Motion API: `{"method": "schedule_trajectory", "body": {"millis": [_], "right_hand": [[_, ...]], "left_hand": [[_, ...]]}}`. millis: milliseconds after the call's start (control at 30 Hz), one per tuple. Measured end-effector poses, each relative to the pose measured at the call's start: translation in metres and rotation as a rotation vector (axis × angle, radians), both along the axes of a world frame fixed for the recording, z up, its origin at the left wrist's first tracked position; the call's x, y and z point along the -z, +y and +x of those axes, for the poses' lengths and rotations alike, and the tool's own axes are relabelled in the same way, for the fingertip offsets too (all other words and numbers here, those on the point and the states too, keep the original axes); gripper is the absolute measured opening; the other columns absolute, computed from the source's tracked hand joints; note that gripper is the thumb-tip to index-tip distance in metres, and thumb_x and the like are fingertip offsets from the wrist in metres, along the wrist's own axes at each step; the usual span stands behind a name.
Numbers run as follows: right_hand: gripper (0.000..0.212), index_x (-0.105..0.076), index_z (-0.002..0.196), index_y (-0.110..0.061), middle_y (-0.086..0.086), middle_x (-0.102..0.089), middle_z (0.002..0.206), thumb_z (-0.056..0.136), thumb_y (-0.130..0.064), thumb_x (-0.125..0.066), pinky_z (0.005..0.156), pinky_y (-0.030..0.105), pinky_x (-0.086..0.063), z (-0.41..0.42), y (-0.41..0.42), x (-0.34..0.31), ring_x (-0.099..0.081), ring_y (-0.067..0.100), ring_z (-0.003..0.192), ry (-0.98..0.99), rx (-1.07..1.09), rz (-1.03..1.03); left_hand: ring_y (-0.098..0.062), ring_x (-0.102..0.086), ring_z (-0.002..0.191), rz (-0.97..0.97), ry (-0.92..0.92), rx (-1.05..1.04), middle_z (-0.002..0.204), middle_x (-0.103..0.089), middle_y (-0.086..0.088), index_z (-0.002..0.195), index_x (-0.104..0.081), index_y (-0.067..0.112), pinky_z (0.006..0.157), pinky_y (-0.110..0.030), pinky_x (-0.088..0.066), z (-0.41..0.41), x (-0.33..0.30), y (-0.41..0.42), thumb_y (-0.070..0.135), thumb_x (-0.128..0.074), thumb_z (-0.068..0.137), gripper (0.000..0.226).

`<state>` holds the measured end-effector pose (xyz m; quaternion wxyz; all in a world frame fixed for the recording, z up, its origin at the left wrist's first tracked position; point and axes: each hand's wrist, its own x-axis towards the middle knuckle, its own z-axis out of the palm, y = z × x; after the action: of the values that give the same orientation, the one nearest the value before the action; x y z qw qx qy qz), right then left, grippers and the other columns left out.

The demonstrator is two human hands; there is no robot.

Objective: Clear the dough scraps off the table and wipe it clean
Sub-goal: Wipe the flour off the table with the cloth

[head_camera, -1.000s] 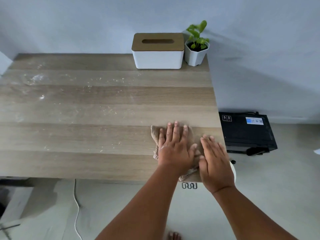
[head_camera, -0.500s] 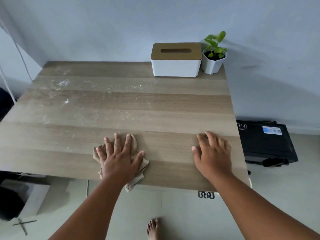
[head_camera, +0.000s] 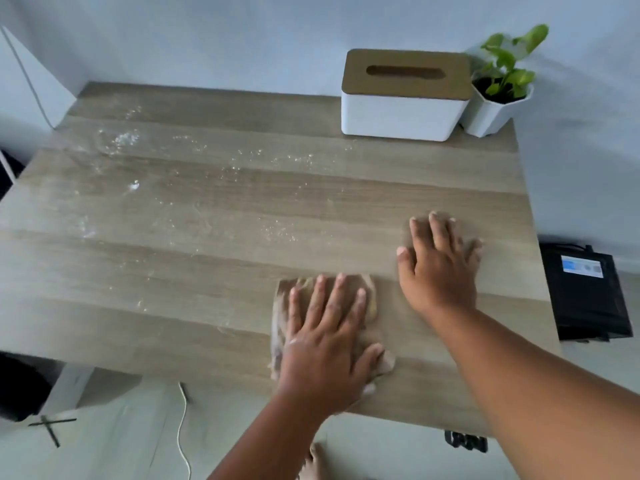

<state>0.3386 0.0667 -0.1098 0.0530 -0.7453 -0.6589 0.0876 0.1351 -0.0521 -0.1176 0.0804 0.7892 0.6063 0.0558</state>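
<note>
Left hand (head_camera: 327,344): lower centre of the head view, fingers straight and spread, palm pressed flat on the cloth.
Right hand (head_camera: 440,263): right of centre, fingers straight and spread, lying flat on the bare surface, holding nothing.
Cloth (head_camera: 280,327): tan, crumpled, under the left hand near the front edge of the surface; its edges show around the fingers and thumb.
Surface (head_camera: 207,271): wood-grain top filling most of the frame.
Flour and dough specks (head_camera: 119,138): white dusting scattered over the upper left and middle of the surface, well apart from both hands.
Tissue box (head_camera: 403,98): white with a brown slotted lid, upper right, at the back edge.
Potted plant (head_camera: 498,98): white pot with green leaves, just beside the tissue box on its right.
Black device (head_camera: 585,292): on the floor at the right edge of the frame.
</note>
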Motion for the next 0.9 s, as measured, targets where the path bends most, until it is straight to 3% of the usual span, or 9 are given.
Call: {"method": "schedule_trajectory", "body": {"millis": [167, 367, 500, 667, 767, 900], "right_hand": [[0.067, -0.031, 0.16, -0.032, 0.0, -0.015, 0.173, 0.098, -0.056, -0.021, 0.123, 0.068, -0.005, -0.003, 0.0, -0.007, -0.007, 0.028, 0.16, -0.045, -0.008, -0.045], [0.069, -0.022, 0.163, -0.032, -0.003, -0.005, 0.175, 0.1, -0.057, -0.014, 0.123, 0.068, 0.003, -0.001, 0.01, -0.002, 0.005, 0.026, 0.161, -0.09, -0.021, -0.07], [0.07, -0.019, 0.164, -0.033, -0.005, -0.001, 0.175, 0.099, -0.058, -0.009, 0.124, 0.067, 0.004, 0.001, 0.01, 0.0, 0.009, 0.024, 0.161, -0.103, -0.017, -0.085], [0.071, -0.022, 0.164, -0.033, -0.006, -0.003, 0.174, 0.099, -0.057, -0.009, 0.124, 0.067, 0.001, -0.001, 0.011, -0.004, 0.006, 0.024, 0.161, -0.101, -0.009, -0.085], [0.07, -0.021, 0.164, -0.032, -0.005, -0.002, 0.174, 0.099, -0.057, -0.009, 0.124, 0.066, 0.002, -0.004, 0.01, -0.006, 0.008, 0.024, 0.161, -0.097, -0.011, -0.092], [0.07, -0.022, 0.164, -0.031, -0.004, -0.003, 0.174, 0.1, -0.056, -0.011, 0.124, 0.067, 0.002, -0.005, 0.011, -0.007, 0.007, 0.025, 0.161, -0.083, -0.012, -0.083]], "left_hand": [[-0.033, -0.007, 0.16, -0.028, 0.073, -0.071, 0.173, -0.012, -0.005, 0.163, -0.026, 0.032, 0.122, -0.069, -0.013, -0.059, -0.006, 0.018, 0.079, -0.037, 0.092, 0.086], [-0.033, 0.009, 0.16, -0.104, 0.091, -0.362, 0.174, -0.001, -0.009, 0.165, -0.012, 0.033, 0.123, -0.067, 0.003, -0.028, -0.014, 0.12, 0.077, -0.026, 0.092, 0.086], [-0.036, 0.006, 0.16, -0.091, 0.082, -0.132, 0.174, -0.001, -0.01, 0.165, -0.014, 0.032, 0.122, -0.069, 0.0, 0.009, -0.014, 0.147, 0.072, -0.026, 0.096, 0.08], [-0.03, -0.008, 0.16, -0.029, 0.034, 0.145, 0.173, -0.016, -0.003, 0.16, -0.034, 0.033, 0.119, -0.068, -0.019, -0.022, -0.005, 0.098, 0.069, -0.033, 0.1, 0.069], [-0.026, -0.013, 0.16, -0.021, 0.014, 0.057, 0.172, -0.018, 0.001, 0.16, -0.033, 0.036, 0.119, -0.067, -0.022, -0.077, -0.006, 0.081, 0.071, -0.035, 0.099, 0.071], [-0.024, 0.004, 0.161, -0.104, 0.118, -0.193, 0.175, -0.001, 0.001, 0.165, -0.011, 0.037, 0.125, -0.065, -0.007, -0.123, -0.015, 0.122, 0.08, -0.023, 0.093, 0.084]]}}
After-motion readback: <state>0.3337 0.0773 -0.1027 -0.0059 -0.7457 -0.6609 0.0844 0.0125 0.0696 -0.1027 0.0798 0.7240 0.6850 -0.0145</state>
